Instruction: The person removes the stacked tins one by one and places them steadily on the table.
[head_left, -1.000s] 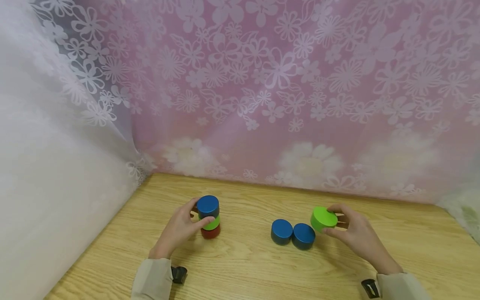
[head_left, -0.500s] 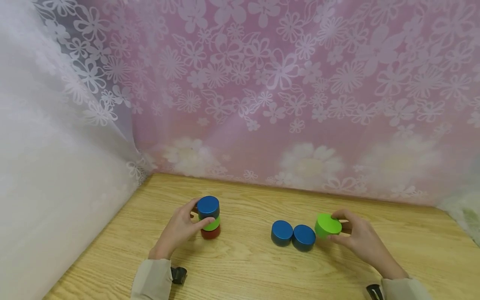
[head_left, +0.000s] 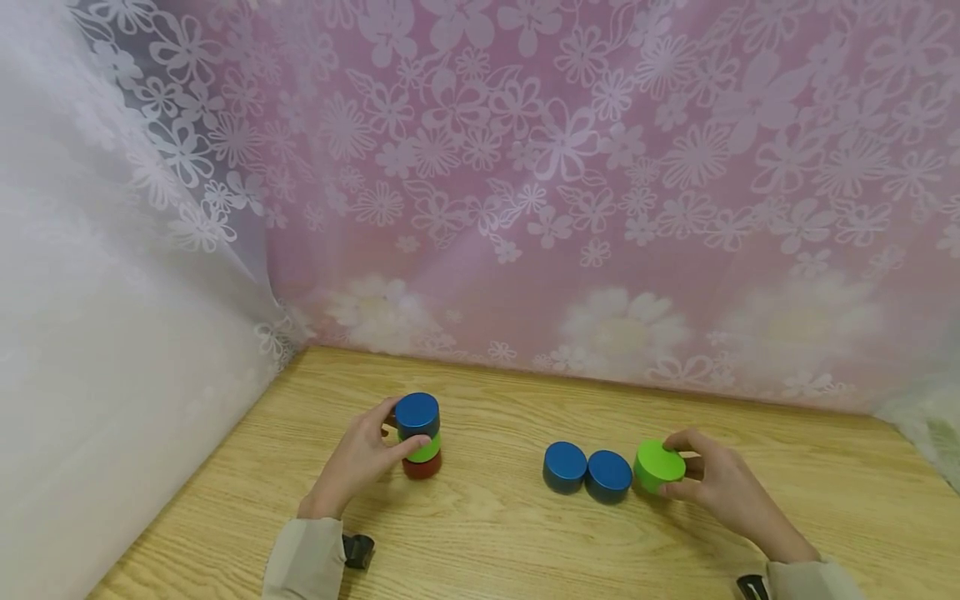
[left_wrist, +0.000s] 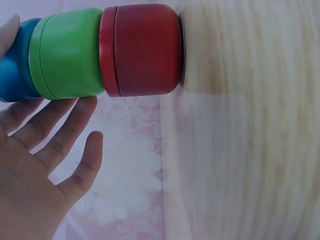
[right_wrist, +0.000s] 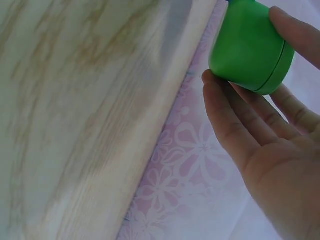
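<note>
The left hand [head_left: 358, 457] stood at a stack [head_left: 419, 437] of three lidded tins, blue on green on red, left of centre on the table [head_left: 495, 525], thumb and fingers curled lightly round the upper tins. Two blue tins [head_left: 587, 472] lay touching at the middle. Just right of them the right hand [head_left: 716, 487] pinched a green tin [head_left: 658, 466], thumb and fingertips on its side wall; it looked light, stiff and glossy, so probably slippery and best gripped there.

right hand [head_left: 720, 492] lowered green tin [head_left: 658, 467], now beside blue tins [head_left: 587, 471]
</note>
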